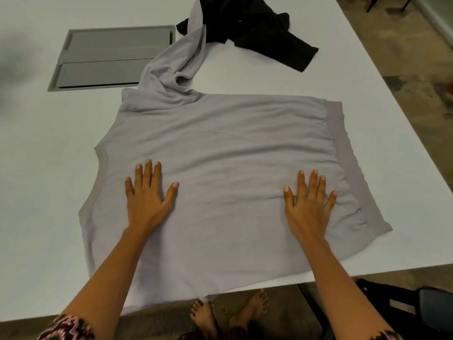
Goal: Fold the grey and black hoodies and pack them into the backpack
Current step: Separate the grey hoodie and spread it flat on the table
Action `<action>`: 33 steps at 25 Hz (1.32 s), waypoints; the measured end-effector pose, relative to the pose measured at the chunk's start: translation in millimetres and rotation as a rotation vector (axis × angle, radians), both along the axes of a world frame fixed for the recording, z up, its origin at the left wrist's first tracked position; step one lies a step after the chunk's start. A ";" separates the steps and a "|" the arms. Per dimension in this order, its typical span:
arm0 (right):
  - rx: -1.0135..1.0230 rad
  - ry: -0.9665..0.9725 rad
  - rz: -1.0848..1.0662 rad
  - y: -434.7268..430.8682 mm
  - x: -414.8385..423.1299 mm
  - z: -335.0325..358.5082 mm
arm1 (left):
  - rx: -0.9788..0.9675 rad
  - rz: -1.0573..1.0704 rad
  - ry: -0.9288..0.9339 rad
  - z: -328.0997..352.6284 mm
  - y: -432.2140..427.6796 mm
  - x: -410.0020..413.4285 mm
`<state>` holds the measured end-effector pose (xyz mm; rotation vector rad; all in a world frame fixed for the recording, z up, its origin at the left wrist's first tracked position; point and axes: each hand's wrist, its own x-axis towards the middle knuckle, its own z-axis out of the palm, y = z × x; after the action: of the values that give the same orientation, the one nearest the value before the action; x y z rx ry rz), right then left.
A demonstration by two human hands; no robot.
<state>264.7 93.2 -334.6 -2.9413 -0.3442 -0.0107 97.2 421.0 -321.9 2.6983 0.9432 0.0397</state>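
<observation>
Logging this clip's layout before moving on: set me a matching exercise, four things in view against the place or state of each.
Things:
1. grey hoodie
2. black hoodie
3. left hand
4. grey panel

Place or state:
a. crumpled, far side of the table
b. spread flat, near edge
c. recessed in the surface, far left
d. fingers straight, pressing on grey fabric

Pairs: 1-b, 2-a, 3-d, 4-c
</observation>
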 end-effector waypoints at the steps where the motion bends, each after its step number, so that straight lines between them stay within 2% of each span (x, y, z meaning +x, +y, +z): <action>1: -0.010 -0.004 -0.005 -3.5 -5.0 -3.0 | 0.033 0.011 0.018 -2.0 4.0 -1.0; 7: 0.056 -0.064 0.033 -8.0 -28.2 4.2 | 0.063 0.037 0.046 1.5 22.8 -16.3; 10: 0.086 -0.079 -0.046 -15.0 -15.4 9.1 | 0.059 0.085 0.049 3.2 37.0 -29.3; 13: 0.055 -0.068 -0.121 -27.9 -17.1 4.7 | 0.074 0.133 0.073 5.0 51.9 -39.3; 19: 0.023 -0.083 -0.095 -24.8 -29.8 2.1 | 0.071 0.104 0.103 7.5 62.0 -38.8; 26: -0.007 -0.036 -0.117 -41.7 -53.3 2.9 | 0.051 0.104 0.098 9.0 59.2 -37.5; 30: -0.039 0.073 -0.119 -44.8 -58.4 7.2 | 0.038 0.091 0.104 10.0 62.9 -36.3; 33: 0.061 0.108 -0.175 -33.3 -45.3 22.0 | 0.018 0.105 0.068 10.2 56.0 -26.8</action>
<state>219.4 59.9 -312.7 -2.8874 -0.0693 0.1113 70.4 477.0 -311.8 2.6799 1.1089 -0.0219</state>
